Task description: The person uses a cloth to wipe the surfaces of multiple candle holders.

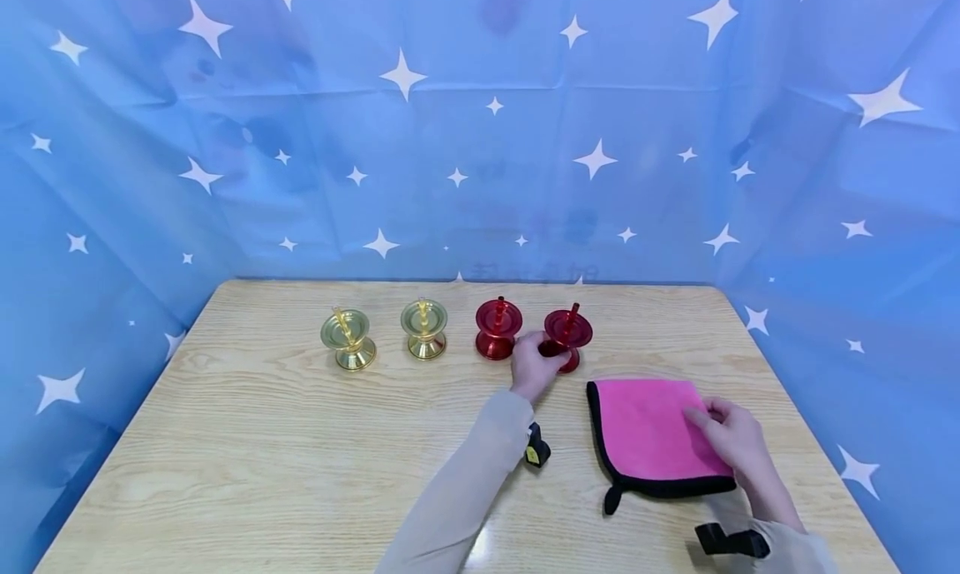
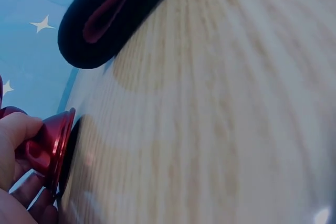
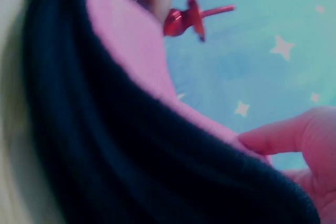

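My left hand [image 1: 534, 364] grips the rightmost red candle holder [image 1: 567, 328] low down, under its dish. In the left wrist view, my thumb and fingers lie around its flared red base [image 2: 52, 142], which is tilted in that view, close to the tabletop. With my right hand [image 1: 731, 436] I pinch the right edge of a folded pink cloth [image 1: 652, 424] with black trim and a small black loop. The thumb lies on the pink face in the right wrist view, with the black edge [image 3: 157, 145] bulging in front.
Left of the held one, a second red candle holder [image 1: 495, 341] stands close to my left hand. Two gold candle holders [image 1: 427, 341] stand farther left in the same row. A blue star-patterned curtain [image 1: 480, 141] hangs behind the wooden table [image 1: 262, 449].
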Tool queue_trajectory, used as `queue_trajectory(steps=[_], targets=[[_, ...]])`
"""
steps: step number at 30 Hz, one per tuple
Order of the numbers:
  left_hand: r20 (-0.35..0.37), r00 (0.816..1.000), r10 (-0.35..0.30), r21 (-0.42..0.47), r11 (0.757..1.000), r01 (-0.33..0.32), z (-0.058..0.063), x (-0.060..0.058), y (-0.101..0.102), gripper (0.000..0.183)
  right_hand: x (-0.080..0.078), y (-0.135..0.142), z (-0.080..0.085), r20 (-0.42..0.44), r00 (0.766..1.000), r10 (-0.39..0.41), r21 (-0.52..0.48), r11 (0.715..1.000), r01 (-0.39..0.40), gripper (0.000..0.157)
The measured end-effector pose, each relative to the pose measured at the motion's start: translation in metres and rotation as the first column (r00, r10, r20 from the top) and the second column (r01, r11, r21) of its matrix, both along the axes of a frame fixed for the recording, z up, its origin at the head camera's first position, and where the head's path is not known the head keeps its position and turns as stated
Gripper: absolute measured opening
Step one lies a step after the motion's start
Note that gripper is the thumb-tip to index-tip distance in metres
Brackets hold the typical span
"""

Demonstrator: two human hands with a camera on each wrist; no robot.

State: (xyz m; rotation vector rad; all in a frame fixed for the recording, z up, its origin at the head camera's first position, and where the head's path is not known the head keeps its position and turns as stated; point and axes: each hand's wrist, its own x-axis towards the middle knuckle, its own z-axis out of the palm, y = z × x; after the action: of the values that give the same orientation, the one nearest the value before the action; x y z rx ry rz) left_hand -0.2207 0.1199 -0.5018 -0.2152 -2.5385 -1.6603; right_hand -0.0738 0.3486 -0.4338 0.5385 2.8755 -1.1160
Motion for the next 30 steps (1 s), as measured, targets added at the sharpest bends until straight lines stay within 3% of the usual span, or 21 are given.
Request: queue_trajectory(steps=[3,7,13,17,19,21,27,30], targets=[[0.023,1.0,-0.009,0.024,1.0,0.009,0.001,0.003,-0.002,0.021,0.002,-0.005,0.007,-0.045,0.999,-0.02,-0.13,0.991,0.014,0.029],[0.025,0.998,-0.064,0.067,0.996,0.062,0.005,0.009,-0.005,0.022,0.005,-0.012,0.016,-0.089,0.995,-0.041,-0.348,0.937,0.007,0.005],[-0.034,0.99,-0.135,0.107,0.985,0.138,0.016,0.018,-0.011,0.023,0.008,-0.021,0.031,-0.123,0.989,-0.082,-0.598,0.801,-0.008,0.015],[-0.128,0.977,-0.172,0.099,0.978,0.185,0.024,0.021,-0.019,0.022,0.011,-0.028,0.037,-0.152,0.98,-0.127,-0.719,0.694,-0.021,0.017],[-0.175,0.968,-0.181,0.096,0.975,0.2,0.029,0.024,-0.023,0.021,0.013,-0.032,0.04,-0.184,0.973,-0.142,-0.749,0.661,-0.045,0.019],[-0.209,0.958,-0.195,0.105,0.97,0.22,0.034,0.026,-0.028,0.02,0.015,-0.036,0.043,-0.223,0.963,-0.15,-0.755,0.652,-0.073,0.02],[-0.323,0.92,-0.224,0.083,0.961,0.263,0.047,0.031,-0.039,0.02,0.018,-0.048,0.051,-0.38,0.911,-0.162,-0.697,0.697,-0.167,0.023],[-0.368,0.904,-0.219,0.064,0.964,0.259,0.053,0.032,-0.043,0.023,0.018,-0.054,0.054,-0.427,0.885,-0.185,-0.696,0.692,-0.191,0.022]])
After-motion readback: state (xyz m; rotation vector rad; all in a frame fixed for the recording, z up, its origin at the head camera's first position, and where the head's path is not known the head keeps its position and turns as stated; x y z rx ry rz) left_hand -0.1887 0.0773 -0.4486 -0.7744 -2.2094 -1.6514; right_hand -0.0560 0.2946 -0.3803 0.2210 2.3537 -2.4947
